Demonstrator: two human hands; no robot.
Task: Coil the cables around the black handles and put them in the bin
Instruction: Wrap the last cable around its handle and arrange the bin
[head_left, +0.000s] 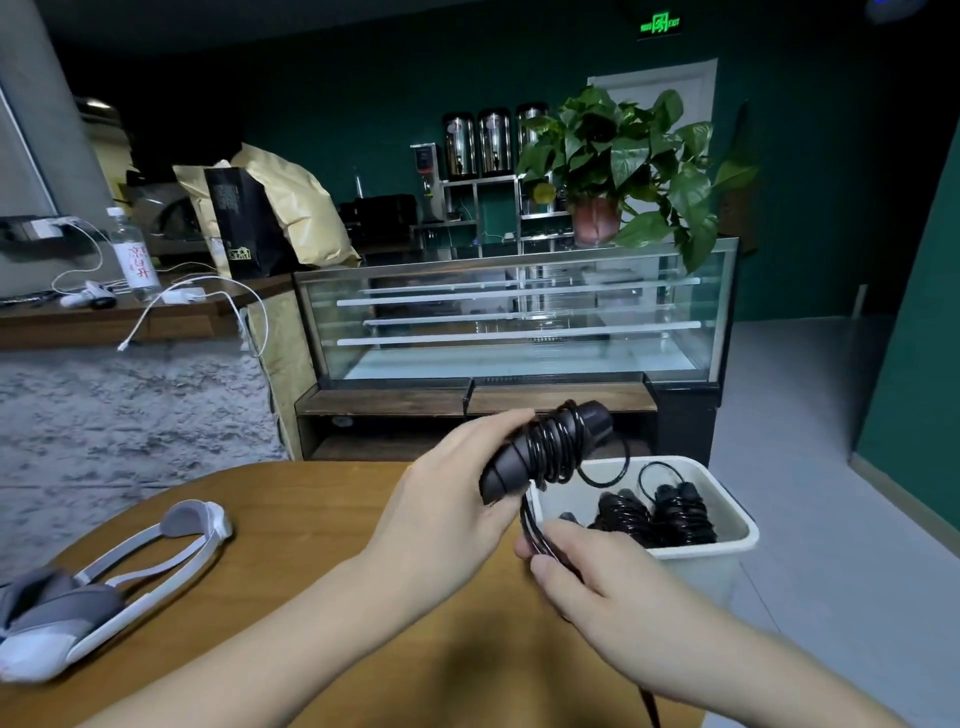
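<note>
Bare forearms reach in from the bottom of the frame over a round wooden table (291, 519) that fills the lower half. At lower left on it lies a grey and white headset (104, 571). Right of centre, at the table's right edge, a white bin (717, 558) holds two black handles already wound with cable (652, 514); whether it rests on the table or just beside it is unclear. The left hand (447, 504), in the middle of the frame, is curled round the lower end of a black handle (545, 447), held tilted above the bin's near left corner, with several turns of cable about its middle. A loose loop hangs from it over the bin. The right hand (597, 577), lower right of centre and just in front of the bin, pinches the black cable (530, 519) between thumb and fingers; the cable runs on under the wrist and off the bottom edge.
</note>
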